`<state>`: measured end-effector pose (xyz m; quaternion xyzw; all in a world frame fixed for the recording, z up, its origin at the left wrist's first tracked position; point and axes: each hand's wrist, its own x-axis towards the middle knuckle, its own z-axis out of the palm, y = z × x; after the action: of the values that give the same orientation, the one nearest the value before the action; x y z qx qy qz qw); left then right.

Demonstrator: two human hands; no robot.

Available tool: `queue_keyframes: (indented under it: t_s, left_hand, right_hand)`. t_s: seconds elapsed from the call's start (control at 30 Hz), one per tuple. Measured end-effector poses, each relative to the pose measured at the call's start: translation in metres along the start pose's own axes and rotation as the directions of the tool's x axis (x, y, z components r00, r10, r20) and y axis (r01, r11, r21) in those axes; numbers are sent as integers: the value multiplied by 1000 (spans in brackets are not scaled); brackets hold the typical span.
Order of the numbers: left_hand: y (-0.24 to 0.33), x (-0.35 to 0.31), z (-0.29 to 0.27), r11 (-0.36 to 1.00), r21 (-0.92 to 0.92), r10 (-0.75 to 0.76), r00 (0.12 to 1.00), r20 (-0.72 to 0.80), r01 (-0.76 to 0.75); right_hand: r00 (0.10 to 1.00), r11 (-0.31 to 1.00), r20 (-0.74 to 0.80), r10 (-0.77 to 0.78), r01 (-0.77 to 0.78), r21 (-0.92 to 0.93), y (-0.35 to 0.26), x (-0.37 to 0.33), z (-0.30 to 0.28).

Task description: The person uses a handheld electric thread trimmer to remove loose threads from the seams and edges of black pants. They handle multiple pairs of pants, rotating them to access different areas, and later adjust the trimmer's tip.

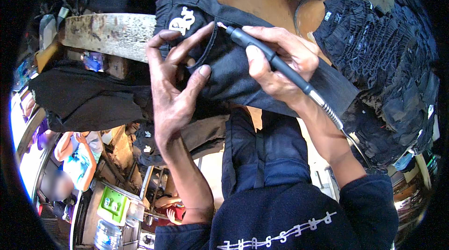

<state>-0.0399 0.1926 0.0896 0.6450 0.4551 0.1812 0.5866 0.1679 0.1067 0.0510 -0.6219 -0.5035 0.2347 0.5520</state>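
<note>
Across a board in front of me lies a dark garment [257, 79] with an elastic-looking waistband and a white emblem [182, 21]. My left hand [175, 72] is spread over it at the curved edge of a pocket opening [209, 50]. Its index finger and thumb are stretched apart along that edge, and other fingertips are partly hidden by the cloth. My right hand [285, 63] is closed like a writing grip round a black pen-shaped corded tool [280, 65]. The tool's thin tip is close to the pocket edge, near my left index finger; whether it touches cannot be told.
A big pile of black gathered-waist garments [360, 44] is at the right. A worn wooden board [107, 32] sticks out to the left, with more dark cloth [89, 95] below it. Lower left are other people [79, 156], a green tray [113, 205] and a clear water jug [107, 235].
</note>
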Motion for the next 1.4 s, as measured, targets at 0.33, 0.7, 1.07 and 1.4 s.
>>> queue_keyframes:
  t_s: [0.33,0.7,1.07,1.4]
  left_hand:
    - [8,-27,2,666,736,240,899,-366,122]
    - [22,-21,-5,656,755,131,986,-106,-6]
    - [28,23,-92,999,47,20,943,-331,-4]
    - [4,-4,8,547,832,540,798,-267,-91]
  right_hand:
    - [955,958,-282,90,-160,-237,-17,-41,-82]
    - [931,872,-350,101,-253,-420,-24,-56,-51]
    - [979,882,-186,-77,-20,-472,-19,19,40]
    - [963,950,-17,-268,261,-170,-18,14,-15]
